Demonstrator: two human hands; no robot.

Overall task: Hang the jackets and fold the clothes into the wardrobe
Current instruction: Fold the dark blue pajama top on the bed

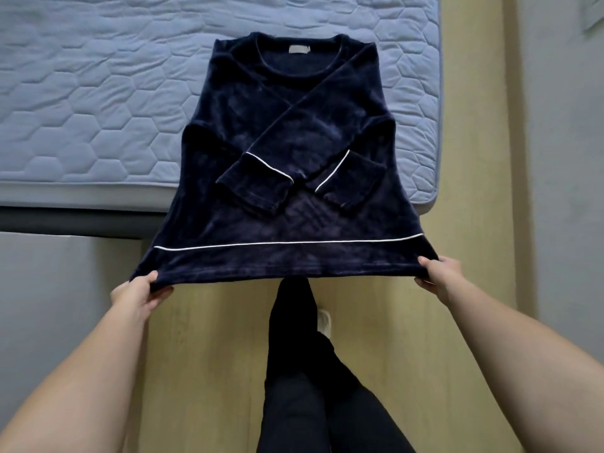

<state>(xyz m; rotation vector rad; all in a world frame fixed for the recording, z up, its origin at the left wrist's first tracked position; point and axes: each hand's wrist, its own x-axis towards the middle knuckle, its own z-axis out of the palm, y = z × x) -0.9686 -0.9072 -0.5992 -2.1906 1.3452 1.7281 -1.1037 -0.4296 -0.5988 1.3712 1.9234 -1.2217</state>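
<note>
Navy velvet top (pixel 287 152) lies face up on the blue quilted mattress (pixel 98 93), both sleeves crossed over the chest, its lower part hanging past the bed edge and lifted over the wooden floor (pixel 212 338). Left hand (pixel 139 294) pinches the left hem corner, fingers curled under the fabric. Right hand (pixel 439 277) grips the right hem corner the same way. The hem stretches taut between them.
</note>
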